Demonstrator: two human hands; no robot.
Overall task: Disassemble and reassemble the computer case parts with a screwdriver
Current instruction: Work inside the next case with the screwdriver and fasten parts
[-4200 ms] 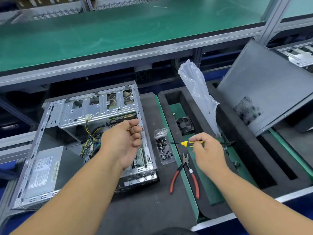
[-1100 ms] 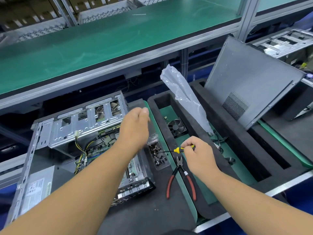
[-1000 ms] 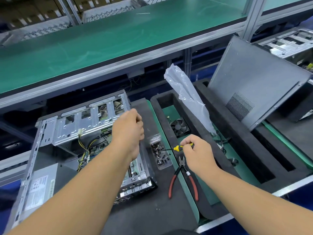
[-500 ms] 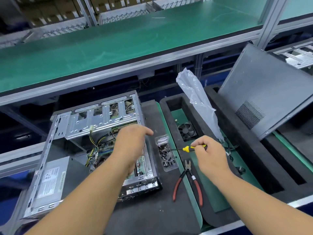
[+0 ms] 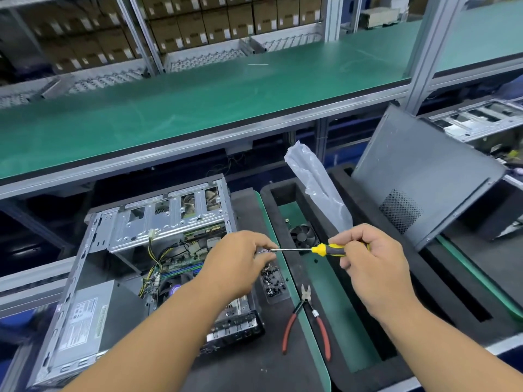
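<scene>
An open computer case (image 5: 158, 222) lies on the black foam at the left, with its power supply (image 5: 82, 318), wires and board showing. My right hand (image 5: 368, 261) grips a yellow and black screwdriver (image 5: 325, 249), held level and pointing left. My left hand (image 5: 240, 264) hovers over the case's right edge, its fingertips pinching a small silver screw (image 5: 263, 251) at the screwdriver's tip. A clear tray of dark screws (image 5: 273, 282) lies just below that hand.
Red-handled pliers (image 5: 307, 321) lie on the foam near the front. A black fan (image 5: 302, 234) and a clear plastic bag (image 5: 317, 188) sit in the foam tray. The grey side panel (image 5: 424, 176) leans at the right. A green shelf (image 5: 198, 103) runs overhead.
My left hand has moved right to the screwdriver's tip and now pinches a screw there. My right hand has lifted the screwdriver a little. The camera has tilted up.
</scene>
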